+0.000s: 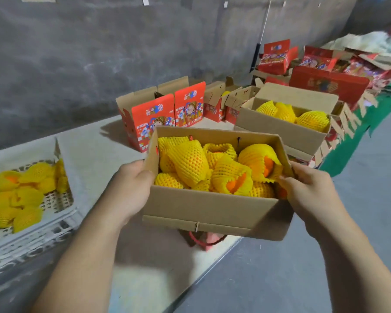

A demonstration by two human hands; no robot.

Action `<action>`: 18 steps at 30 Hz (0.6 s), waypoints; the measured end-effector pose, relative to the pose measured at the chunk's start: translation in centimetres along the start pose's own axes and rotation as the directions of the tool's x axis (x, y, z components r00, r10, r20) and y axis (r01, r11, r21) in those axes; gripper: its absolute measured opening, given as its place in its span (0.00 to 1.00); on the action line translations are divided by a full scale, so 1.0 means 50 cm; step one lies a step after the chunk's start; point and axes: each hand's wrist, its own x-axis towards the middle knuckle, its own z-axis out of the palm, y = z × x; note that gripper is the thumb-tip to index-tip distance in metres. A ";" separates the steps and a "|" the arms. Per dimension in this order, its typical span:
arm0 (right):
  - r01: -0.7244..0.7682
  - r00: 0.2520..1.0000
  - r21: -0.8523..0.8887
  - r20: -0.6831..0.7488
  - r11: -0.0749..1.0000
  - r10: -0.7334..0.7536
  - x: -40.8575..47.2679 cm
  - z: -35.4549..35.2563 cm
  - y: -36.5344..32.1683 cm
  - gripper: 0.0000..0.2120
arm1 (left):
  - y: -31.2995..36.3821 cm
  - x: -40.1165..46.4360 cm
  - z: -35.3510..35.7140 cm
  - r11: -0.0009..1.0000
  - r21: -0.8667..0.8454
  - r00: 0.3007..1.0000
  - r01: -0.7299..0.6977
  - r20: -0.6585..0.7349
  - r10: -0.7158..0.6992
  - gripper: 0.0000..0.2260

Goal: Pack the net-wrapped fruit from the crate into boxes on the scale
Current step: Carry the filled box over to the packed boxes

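- Head view has you carrying a full cardboard box (215,199) in the air, one hand at each short end, so the load stays level and nothing rolls out
- Your left hand (131,188) clasps the left end wall, thumb hooked over the rim and fingers curled underneath, out of sight
- Your right hand (307,188) grips the right end, fingers curled over the rim and brushing a netted fruit
- Net-wrapped fruit (212,168) is heaped to the rim inside; this box looks packed, judging by the fill
- More netted fruit lies in the white crate (61,213) at your left, well apart from the box
- Another open box (280,129) holding fruit sits behind on the table, beside red printed cartons (165,116)
- No scale is clearly visible; a red object under the box is mostly hidden
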 end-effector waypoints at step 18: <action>0.056 0.969 -0.316 0.244 0.947 0.024 0.243 -0.117 0.136 0.24 | 0.108 0.304 0.356 0.999 0.002 0.946 0.054 -0.321 -0.051 0.21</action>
